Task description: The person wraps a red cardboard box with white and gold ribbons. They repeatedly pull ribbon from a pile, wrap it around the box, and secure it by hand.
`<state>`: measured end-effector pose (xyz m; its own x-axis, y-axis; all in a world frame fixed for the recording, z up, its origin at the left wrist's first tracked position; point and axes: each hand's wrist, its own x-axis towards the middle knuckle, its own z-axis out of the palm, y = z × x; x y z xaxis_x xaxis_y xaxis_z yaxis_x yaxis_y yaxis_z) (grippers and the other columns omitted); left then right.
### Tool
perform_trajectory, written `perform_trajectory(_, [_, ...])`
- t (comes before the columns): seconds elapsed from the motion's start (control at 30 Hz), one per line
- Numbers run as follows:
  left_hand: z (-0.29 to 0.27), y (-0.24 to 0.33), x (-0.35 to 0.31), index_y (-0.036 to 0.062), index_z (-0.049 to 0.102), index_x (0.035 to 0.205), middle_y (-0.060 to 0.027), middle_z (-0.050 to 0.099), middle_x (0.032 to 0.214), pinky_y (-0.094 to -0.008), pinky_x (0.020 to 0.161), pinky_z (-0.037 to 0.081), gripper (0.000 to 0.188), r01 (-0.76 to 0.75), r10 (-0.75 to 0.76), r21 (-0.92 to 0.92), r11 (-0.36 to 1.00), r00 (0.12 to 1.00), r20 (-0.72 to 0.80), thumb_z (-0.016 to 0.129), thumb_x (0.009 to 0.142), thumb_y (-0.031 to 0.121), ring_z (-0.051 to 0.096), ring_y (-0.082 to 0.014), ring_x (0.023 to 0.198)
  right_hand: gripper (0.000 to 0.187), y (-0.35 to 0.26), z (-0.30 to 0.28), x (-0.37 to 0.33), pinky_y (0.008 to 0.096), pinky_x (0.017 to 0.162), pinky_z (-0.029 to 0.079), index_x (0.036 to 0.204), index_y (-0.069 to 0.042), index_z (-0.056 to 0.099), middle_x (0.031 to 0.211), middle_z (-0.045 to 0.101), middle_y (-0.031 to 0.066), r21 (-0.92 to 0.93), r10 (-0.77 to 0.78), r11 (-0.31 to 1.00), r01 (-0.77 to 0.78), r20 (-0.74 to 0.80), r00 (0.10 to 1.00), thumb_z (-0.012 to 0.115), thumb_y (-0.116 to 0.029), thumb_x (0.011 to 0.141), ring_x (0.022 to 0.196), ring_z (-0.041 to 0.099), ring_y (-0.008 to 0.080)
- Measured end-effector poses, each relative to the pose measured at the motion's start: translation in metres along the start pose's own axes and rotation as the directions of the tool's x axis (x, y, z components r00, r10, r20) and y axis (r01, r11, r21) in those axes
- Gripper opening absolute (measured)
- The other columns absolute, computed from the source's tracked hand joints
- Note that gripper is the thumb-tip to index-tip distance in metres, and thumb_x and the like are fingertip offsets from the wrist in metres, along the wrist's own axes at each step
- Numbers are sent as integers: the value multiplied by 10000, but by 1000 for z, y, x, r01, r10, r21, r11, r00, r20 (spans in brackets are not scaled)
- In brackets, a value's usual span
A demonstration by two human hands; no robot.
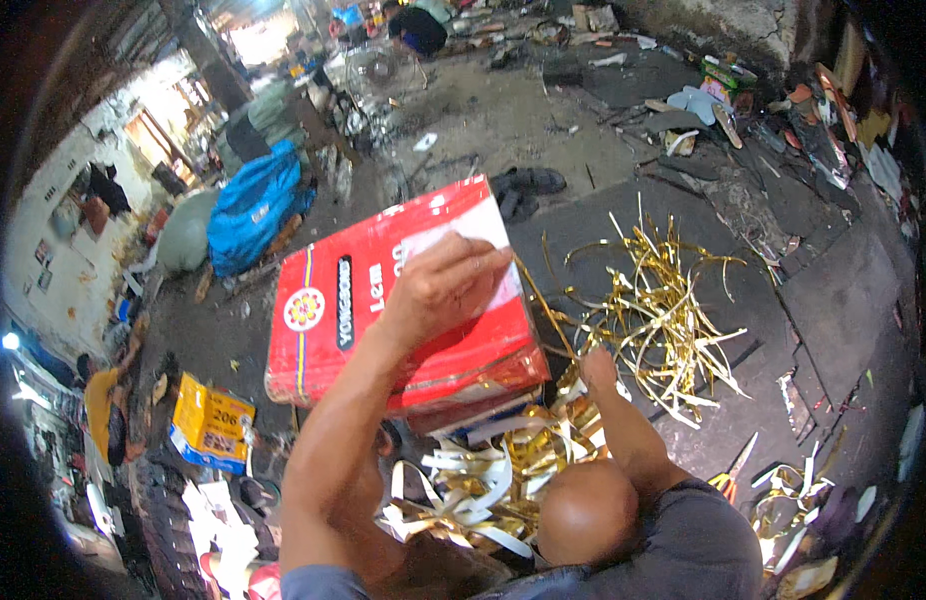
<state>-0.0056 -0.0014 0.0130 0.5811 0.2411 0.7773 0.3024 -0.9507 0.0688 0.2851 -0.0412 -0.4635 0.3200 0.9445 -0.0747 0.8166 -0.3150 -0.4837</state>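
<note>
A large red carton (313, 350) stands tilted in front of me, with a white patch (493, 225) on its top near the right edge. My left hand (443, 285) rests over that patch, its fingers closed in a pinch at the carton's edge. From there a thin gold strip (548, 312) runs down toward my right hand (598, 370). My right hand is closed low beside the carton, seemingly around the strip's lower end; its fingertips are partly hidden. A loose heap of gold strips (673, 310) lies on the floor to the right.
More gold and white strips (483, 480) lie between the carton and my knee (588, 512). Scissors with orange handles (733, 475) are on the floor at right. A yellow box (211, 425), a blue sack (253, 210) and scattered scraps surround me. A person in yellow (103, 410) is at far left.
</note>
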Motion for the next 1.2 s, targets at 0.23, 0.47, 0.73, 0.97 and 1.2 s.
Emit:
perform_trajectory(0.23, [-25, 2, -43, 13, 776, 935, -137, 741, 987, -343, 795, 592, 141, 317, -309, -139, 938, 948, 75, 693, 822, 8, 742, -263, 885, 343, -51, -45, -53, 570, 883, 542, 1134, 43, 569, 1013, 721, 304, -61, 45, 997, -38, 119, 992, 470, -261, 1012, 988, 702, 484])
perform_trajectory(0.47, [-53, -11, -20, 95, 716, 1180, -154, 634, 1268, -464, 1015, 461, 387, 409, -220, -408, 816, 873, 435, 759, 856, 301, 565, -305, 1208, 369, -44, -73, -55, 569, 823, 578, 1163, 39, 591, 993, 734, 291, -250, 27, 968, 11, 146, 989, 505, -278, 995, 962, 730, 459])
perform_trajectory(0.73, [1, 137, -12, 12, 632, 1103, -165, 645, 1079, -387, 703, 569, 340, 283, -295, -217, 934, 955, -25, 744, 875, 237, 681, -309, 902, 158, -165, -318, -141, 467, 598, 513, 1058, -69, 646, 791, 714, 178, 62, -316, 925, 375, -421, 850, 573, -209, 1057, 665, 699, 371])
perform_trajectory(0.97, [-33, 175, -1, 14, 711, 948, 28, 550, 762, -252, 578, 398, 316, 792, -535, -579, 196, 581, 613, 608, 1042, 296, 487, -49, 689, 139, -243, -461, -165, 334, 663, 521, 1023, -28, 682, 832, 734, 110, 21, -453, 753, 658, -709, 541, 620, -151, 1039, 732, 712, 177])
perform_trajectory(1.2, [-120, 186, -101, 39, 742, 931, 48, 564, 687, -244, 556, 363, 223, 944, -664, -323, 59, 279, 694, 666, 1011, 231, 486, -40, 630, 254, -146, -486, -95, 380, 668, 505, 993, -4, 689, 816, 707, 146, 41, -242, 902, 430, -775, 583, 593, -232, 1052, 737, 673, 254])
